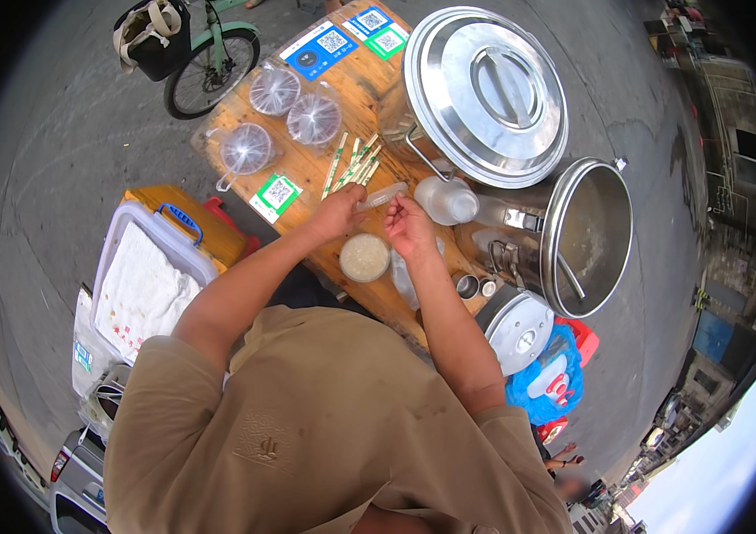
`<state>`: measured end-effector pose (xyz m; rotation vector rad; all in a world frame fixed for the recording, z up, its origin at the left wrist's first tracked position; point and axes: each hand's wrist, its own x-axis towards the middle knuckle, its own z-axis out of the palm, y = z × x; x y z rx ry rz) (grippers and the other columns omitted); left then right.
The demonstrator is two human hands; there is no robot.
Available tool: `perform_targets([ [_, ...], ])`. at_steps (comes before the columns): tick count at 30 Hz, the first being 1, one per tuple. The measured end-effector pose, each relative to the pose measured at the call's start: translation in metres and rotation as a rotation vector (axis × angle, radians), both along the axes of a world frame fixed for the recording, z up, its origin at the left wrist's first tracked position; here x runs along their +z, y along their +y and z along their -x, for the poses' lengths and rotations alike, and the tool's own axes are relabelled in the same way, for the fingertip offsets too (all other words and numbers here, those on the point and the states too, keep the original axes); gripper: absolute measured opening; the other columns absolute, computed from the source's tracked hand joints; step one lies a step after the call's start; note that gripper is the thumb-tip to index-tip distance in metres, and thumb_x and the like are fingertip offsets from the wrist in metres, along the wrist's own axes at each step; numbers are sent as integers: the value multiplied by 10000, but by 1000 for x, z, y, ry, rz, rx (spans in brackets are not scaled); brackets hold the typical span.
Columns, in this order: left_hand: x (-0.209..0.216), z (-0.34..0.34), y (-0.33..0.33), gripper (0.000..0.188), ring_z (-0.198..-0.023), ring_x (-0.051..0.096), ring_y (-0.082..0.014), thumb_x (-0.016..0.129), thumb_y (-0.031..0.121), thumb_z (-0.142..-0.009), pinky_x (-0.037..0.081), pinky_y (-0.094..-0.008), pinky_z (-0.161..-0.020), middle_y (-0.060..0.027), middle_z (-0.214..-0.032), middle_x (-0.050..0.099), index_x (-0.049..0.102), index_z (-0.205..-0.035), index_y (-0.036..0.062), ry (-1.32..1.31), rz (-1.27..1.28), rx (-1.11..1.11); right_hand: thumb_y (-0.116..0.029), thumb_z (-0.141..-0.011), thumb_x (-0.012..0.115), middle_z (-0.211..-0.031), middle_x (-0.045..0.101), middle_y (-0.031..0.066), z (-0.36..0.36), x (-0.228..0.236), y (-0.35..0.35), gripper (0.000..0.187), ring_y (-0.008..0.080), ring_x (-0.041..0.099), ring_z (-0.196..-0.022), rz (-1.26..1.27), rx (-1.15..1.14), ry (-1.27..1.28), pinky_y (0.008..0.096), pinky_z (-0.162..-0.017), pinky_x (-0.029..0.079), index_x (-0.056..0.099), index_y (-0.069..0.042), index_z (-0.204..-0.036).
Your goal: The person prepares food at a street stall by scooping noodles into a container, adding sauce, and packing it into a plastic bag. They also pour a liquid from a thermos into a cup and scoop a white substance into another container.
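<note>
Between my two hands is a clear plastic lid point(381, 197), seen nearly edge-on. My left hand point(339, 212) pinches its left end, and my right hand point(410, 228) has its fingers closed at the right end. Just below them on the wooden table point(302, 160) stands an uncovered cup of pale, cloudy drink point(364, 258). A stack of clear plastic cups point(449, 201) lies beside my right hand. Several paper-wrapped straws point(355, 166) are spread beyond my left hand. A crumpled clear plastic bag point(404, 280) lies partly hidden under my right forearm.
Bagged cups point(314, 118) sit at the far left. A lidded steel drum point(485, 98) and an uncovered one point(588, 240) with a handle inside stand at the right. A smaller lidded pot point(520, 331) is nearer. Left of the table is a cloth-covered plastic box point(142, 280).
</note>
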<state>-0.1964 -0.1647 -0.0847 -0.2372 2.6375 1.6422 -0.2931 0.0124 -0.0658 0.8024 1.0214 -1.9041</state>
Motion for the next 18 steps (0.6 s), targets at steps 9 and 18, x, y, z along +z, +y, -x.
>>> perform_targets([
  [9, -4, 25, -10, 179, -890, 607, -76, 786, 170, -916, 514, -280, -770, 32, -936, 653, 660, -1007, 82, -290, -729, -106, -83, -965, 665, -871, 643, 14, -15, 4, 7, 61, 106, 565, -722, -92, 249, 274, 234, -642, 459, 616, -92, -1000],
  [18, -45, 56, -21, 128, -853, 652, -122, 732, 98, -921, 532, -289, -735, 0, -958, 667, 614, -969, 100, -436, -873, 223, -96, -962, 629, -878, 625, 8, -39, -1, 14, 65, 84, 527, -678, -520, 106, 694, 242, -606, 432, 595, -74, -1012],
])
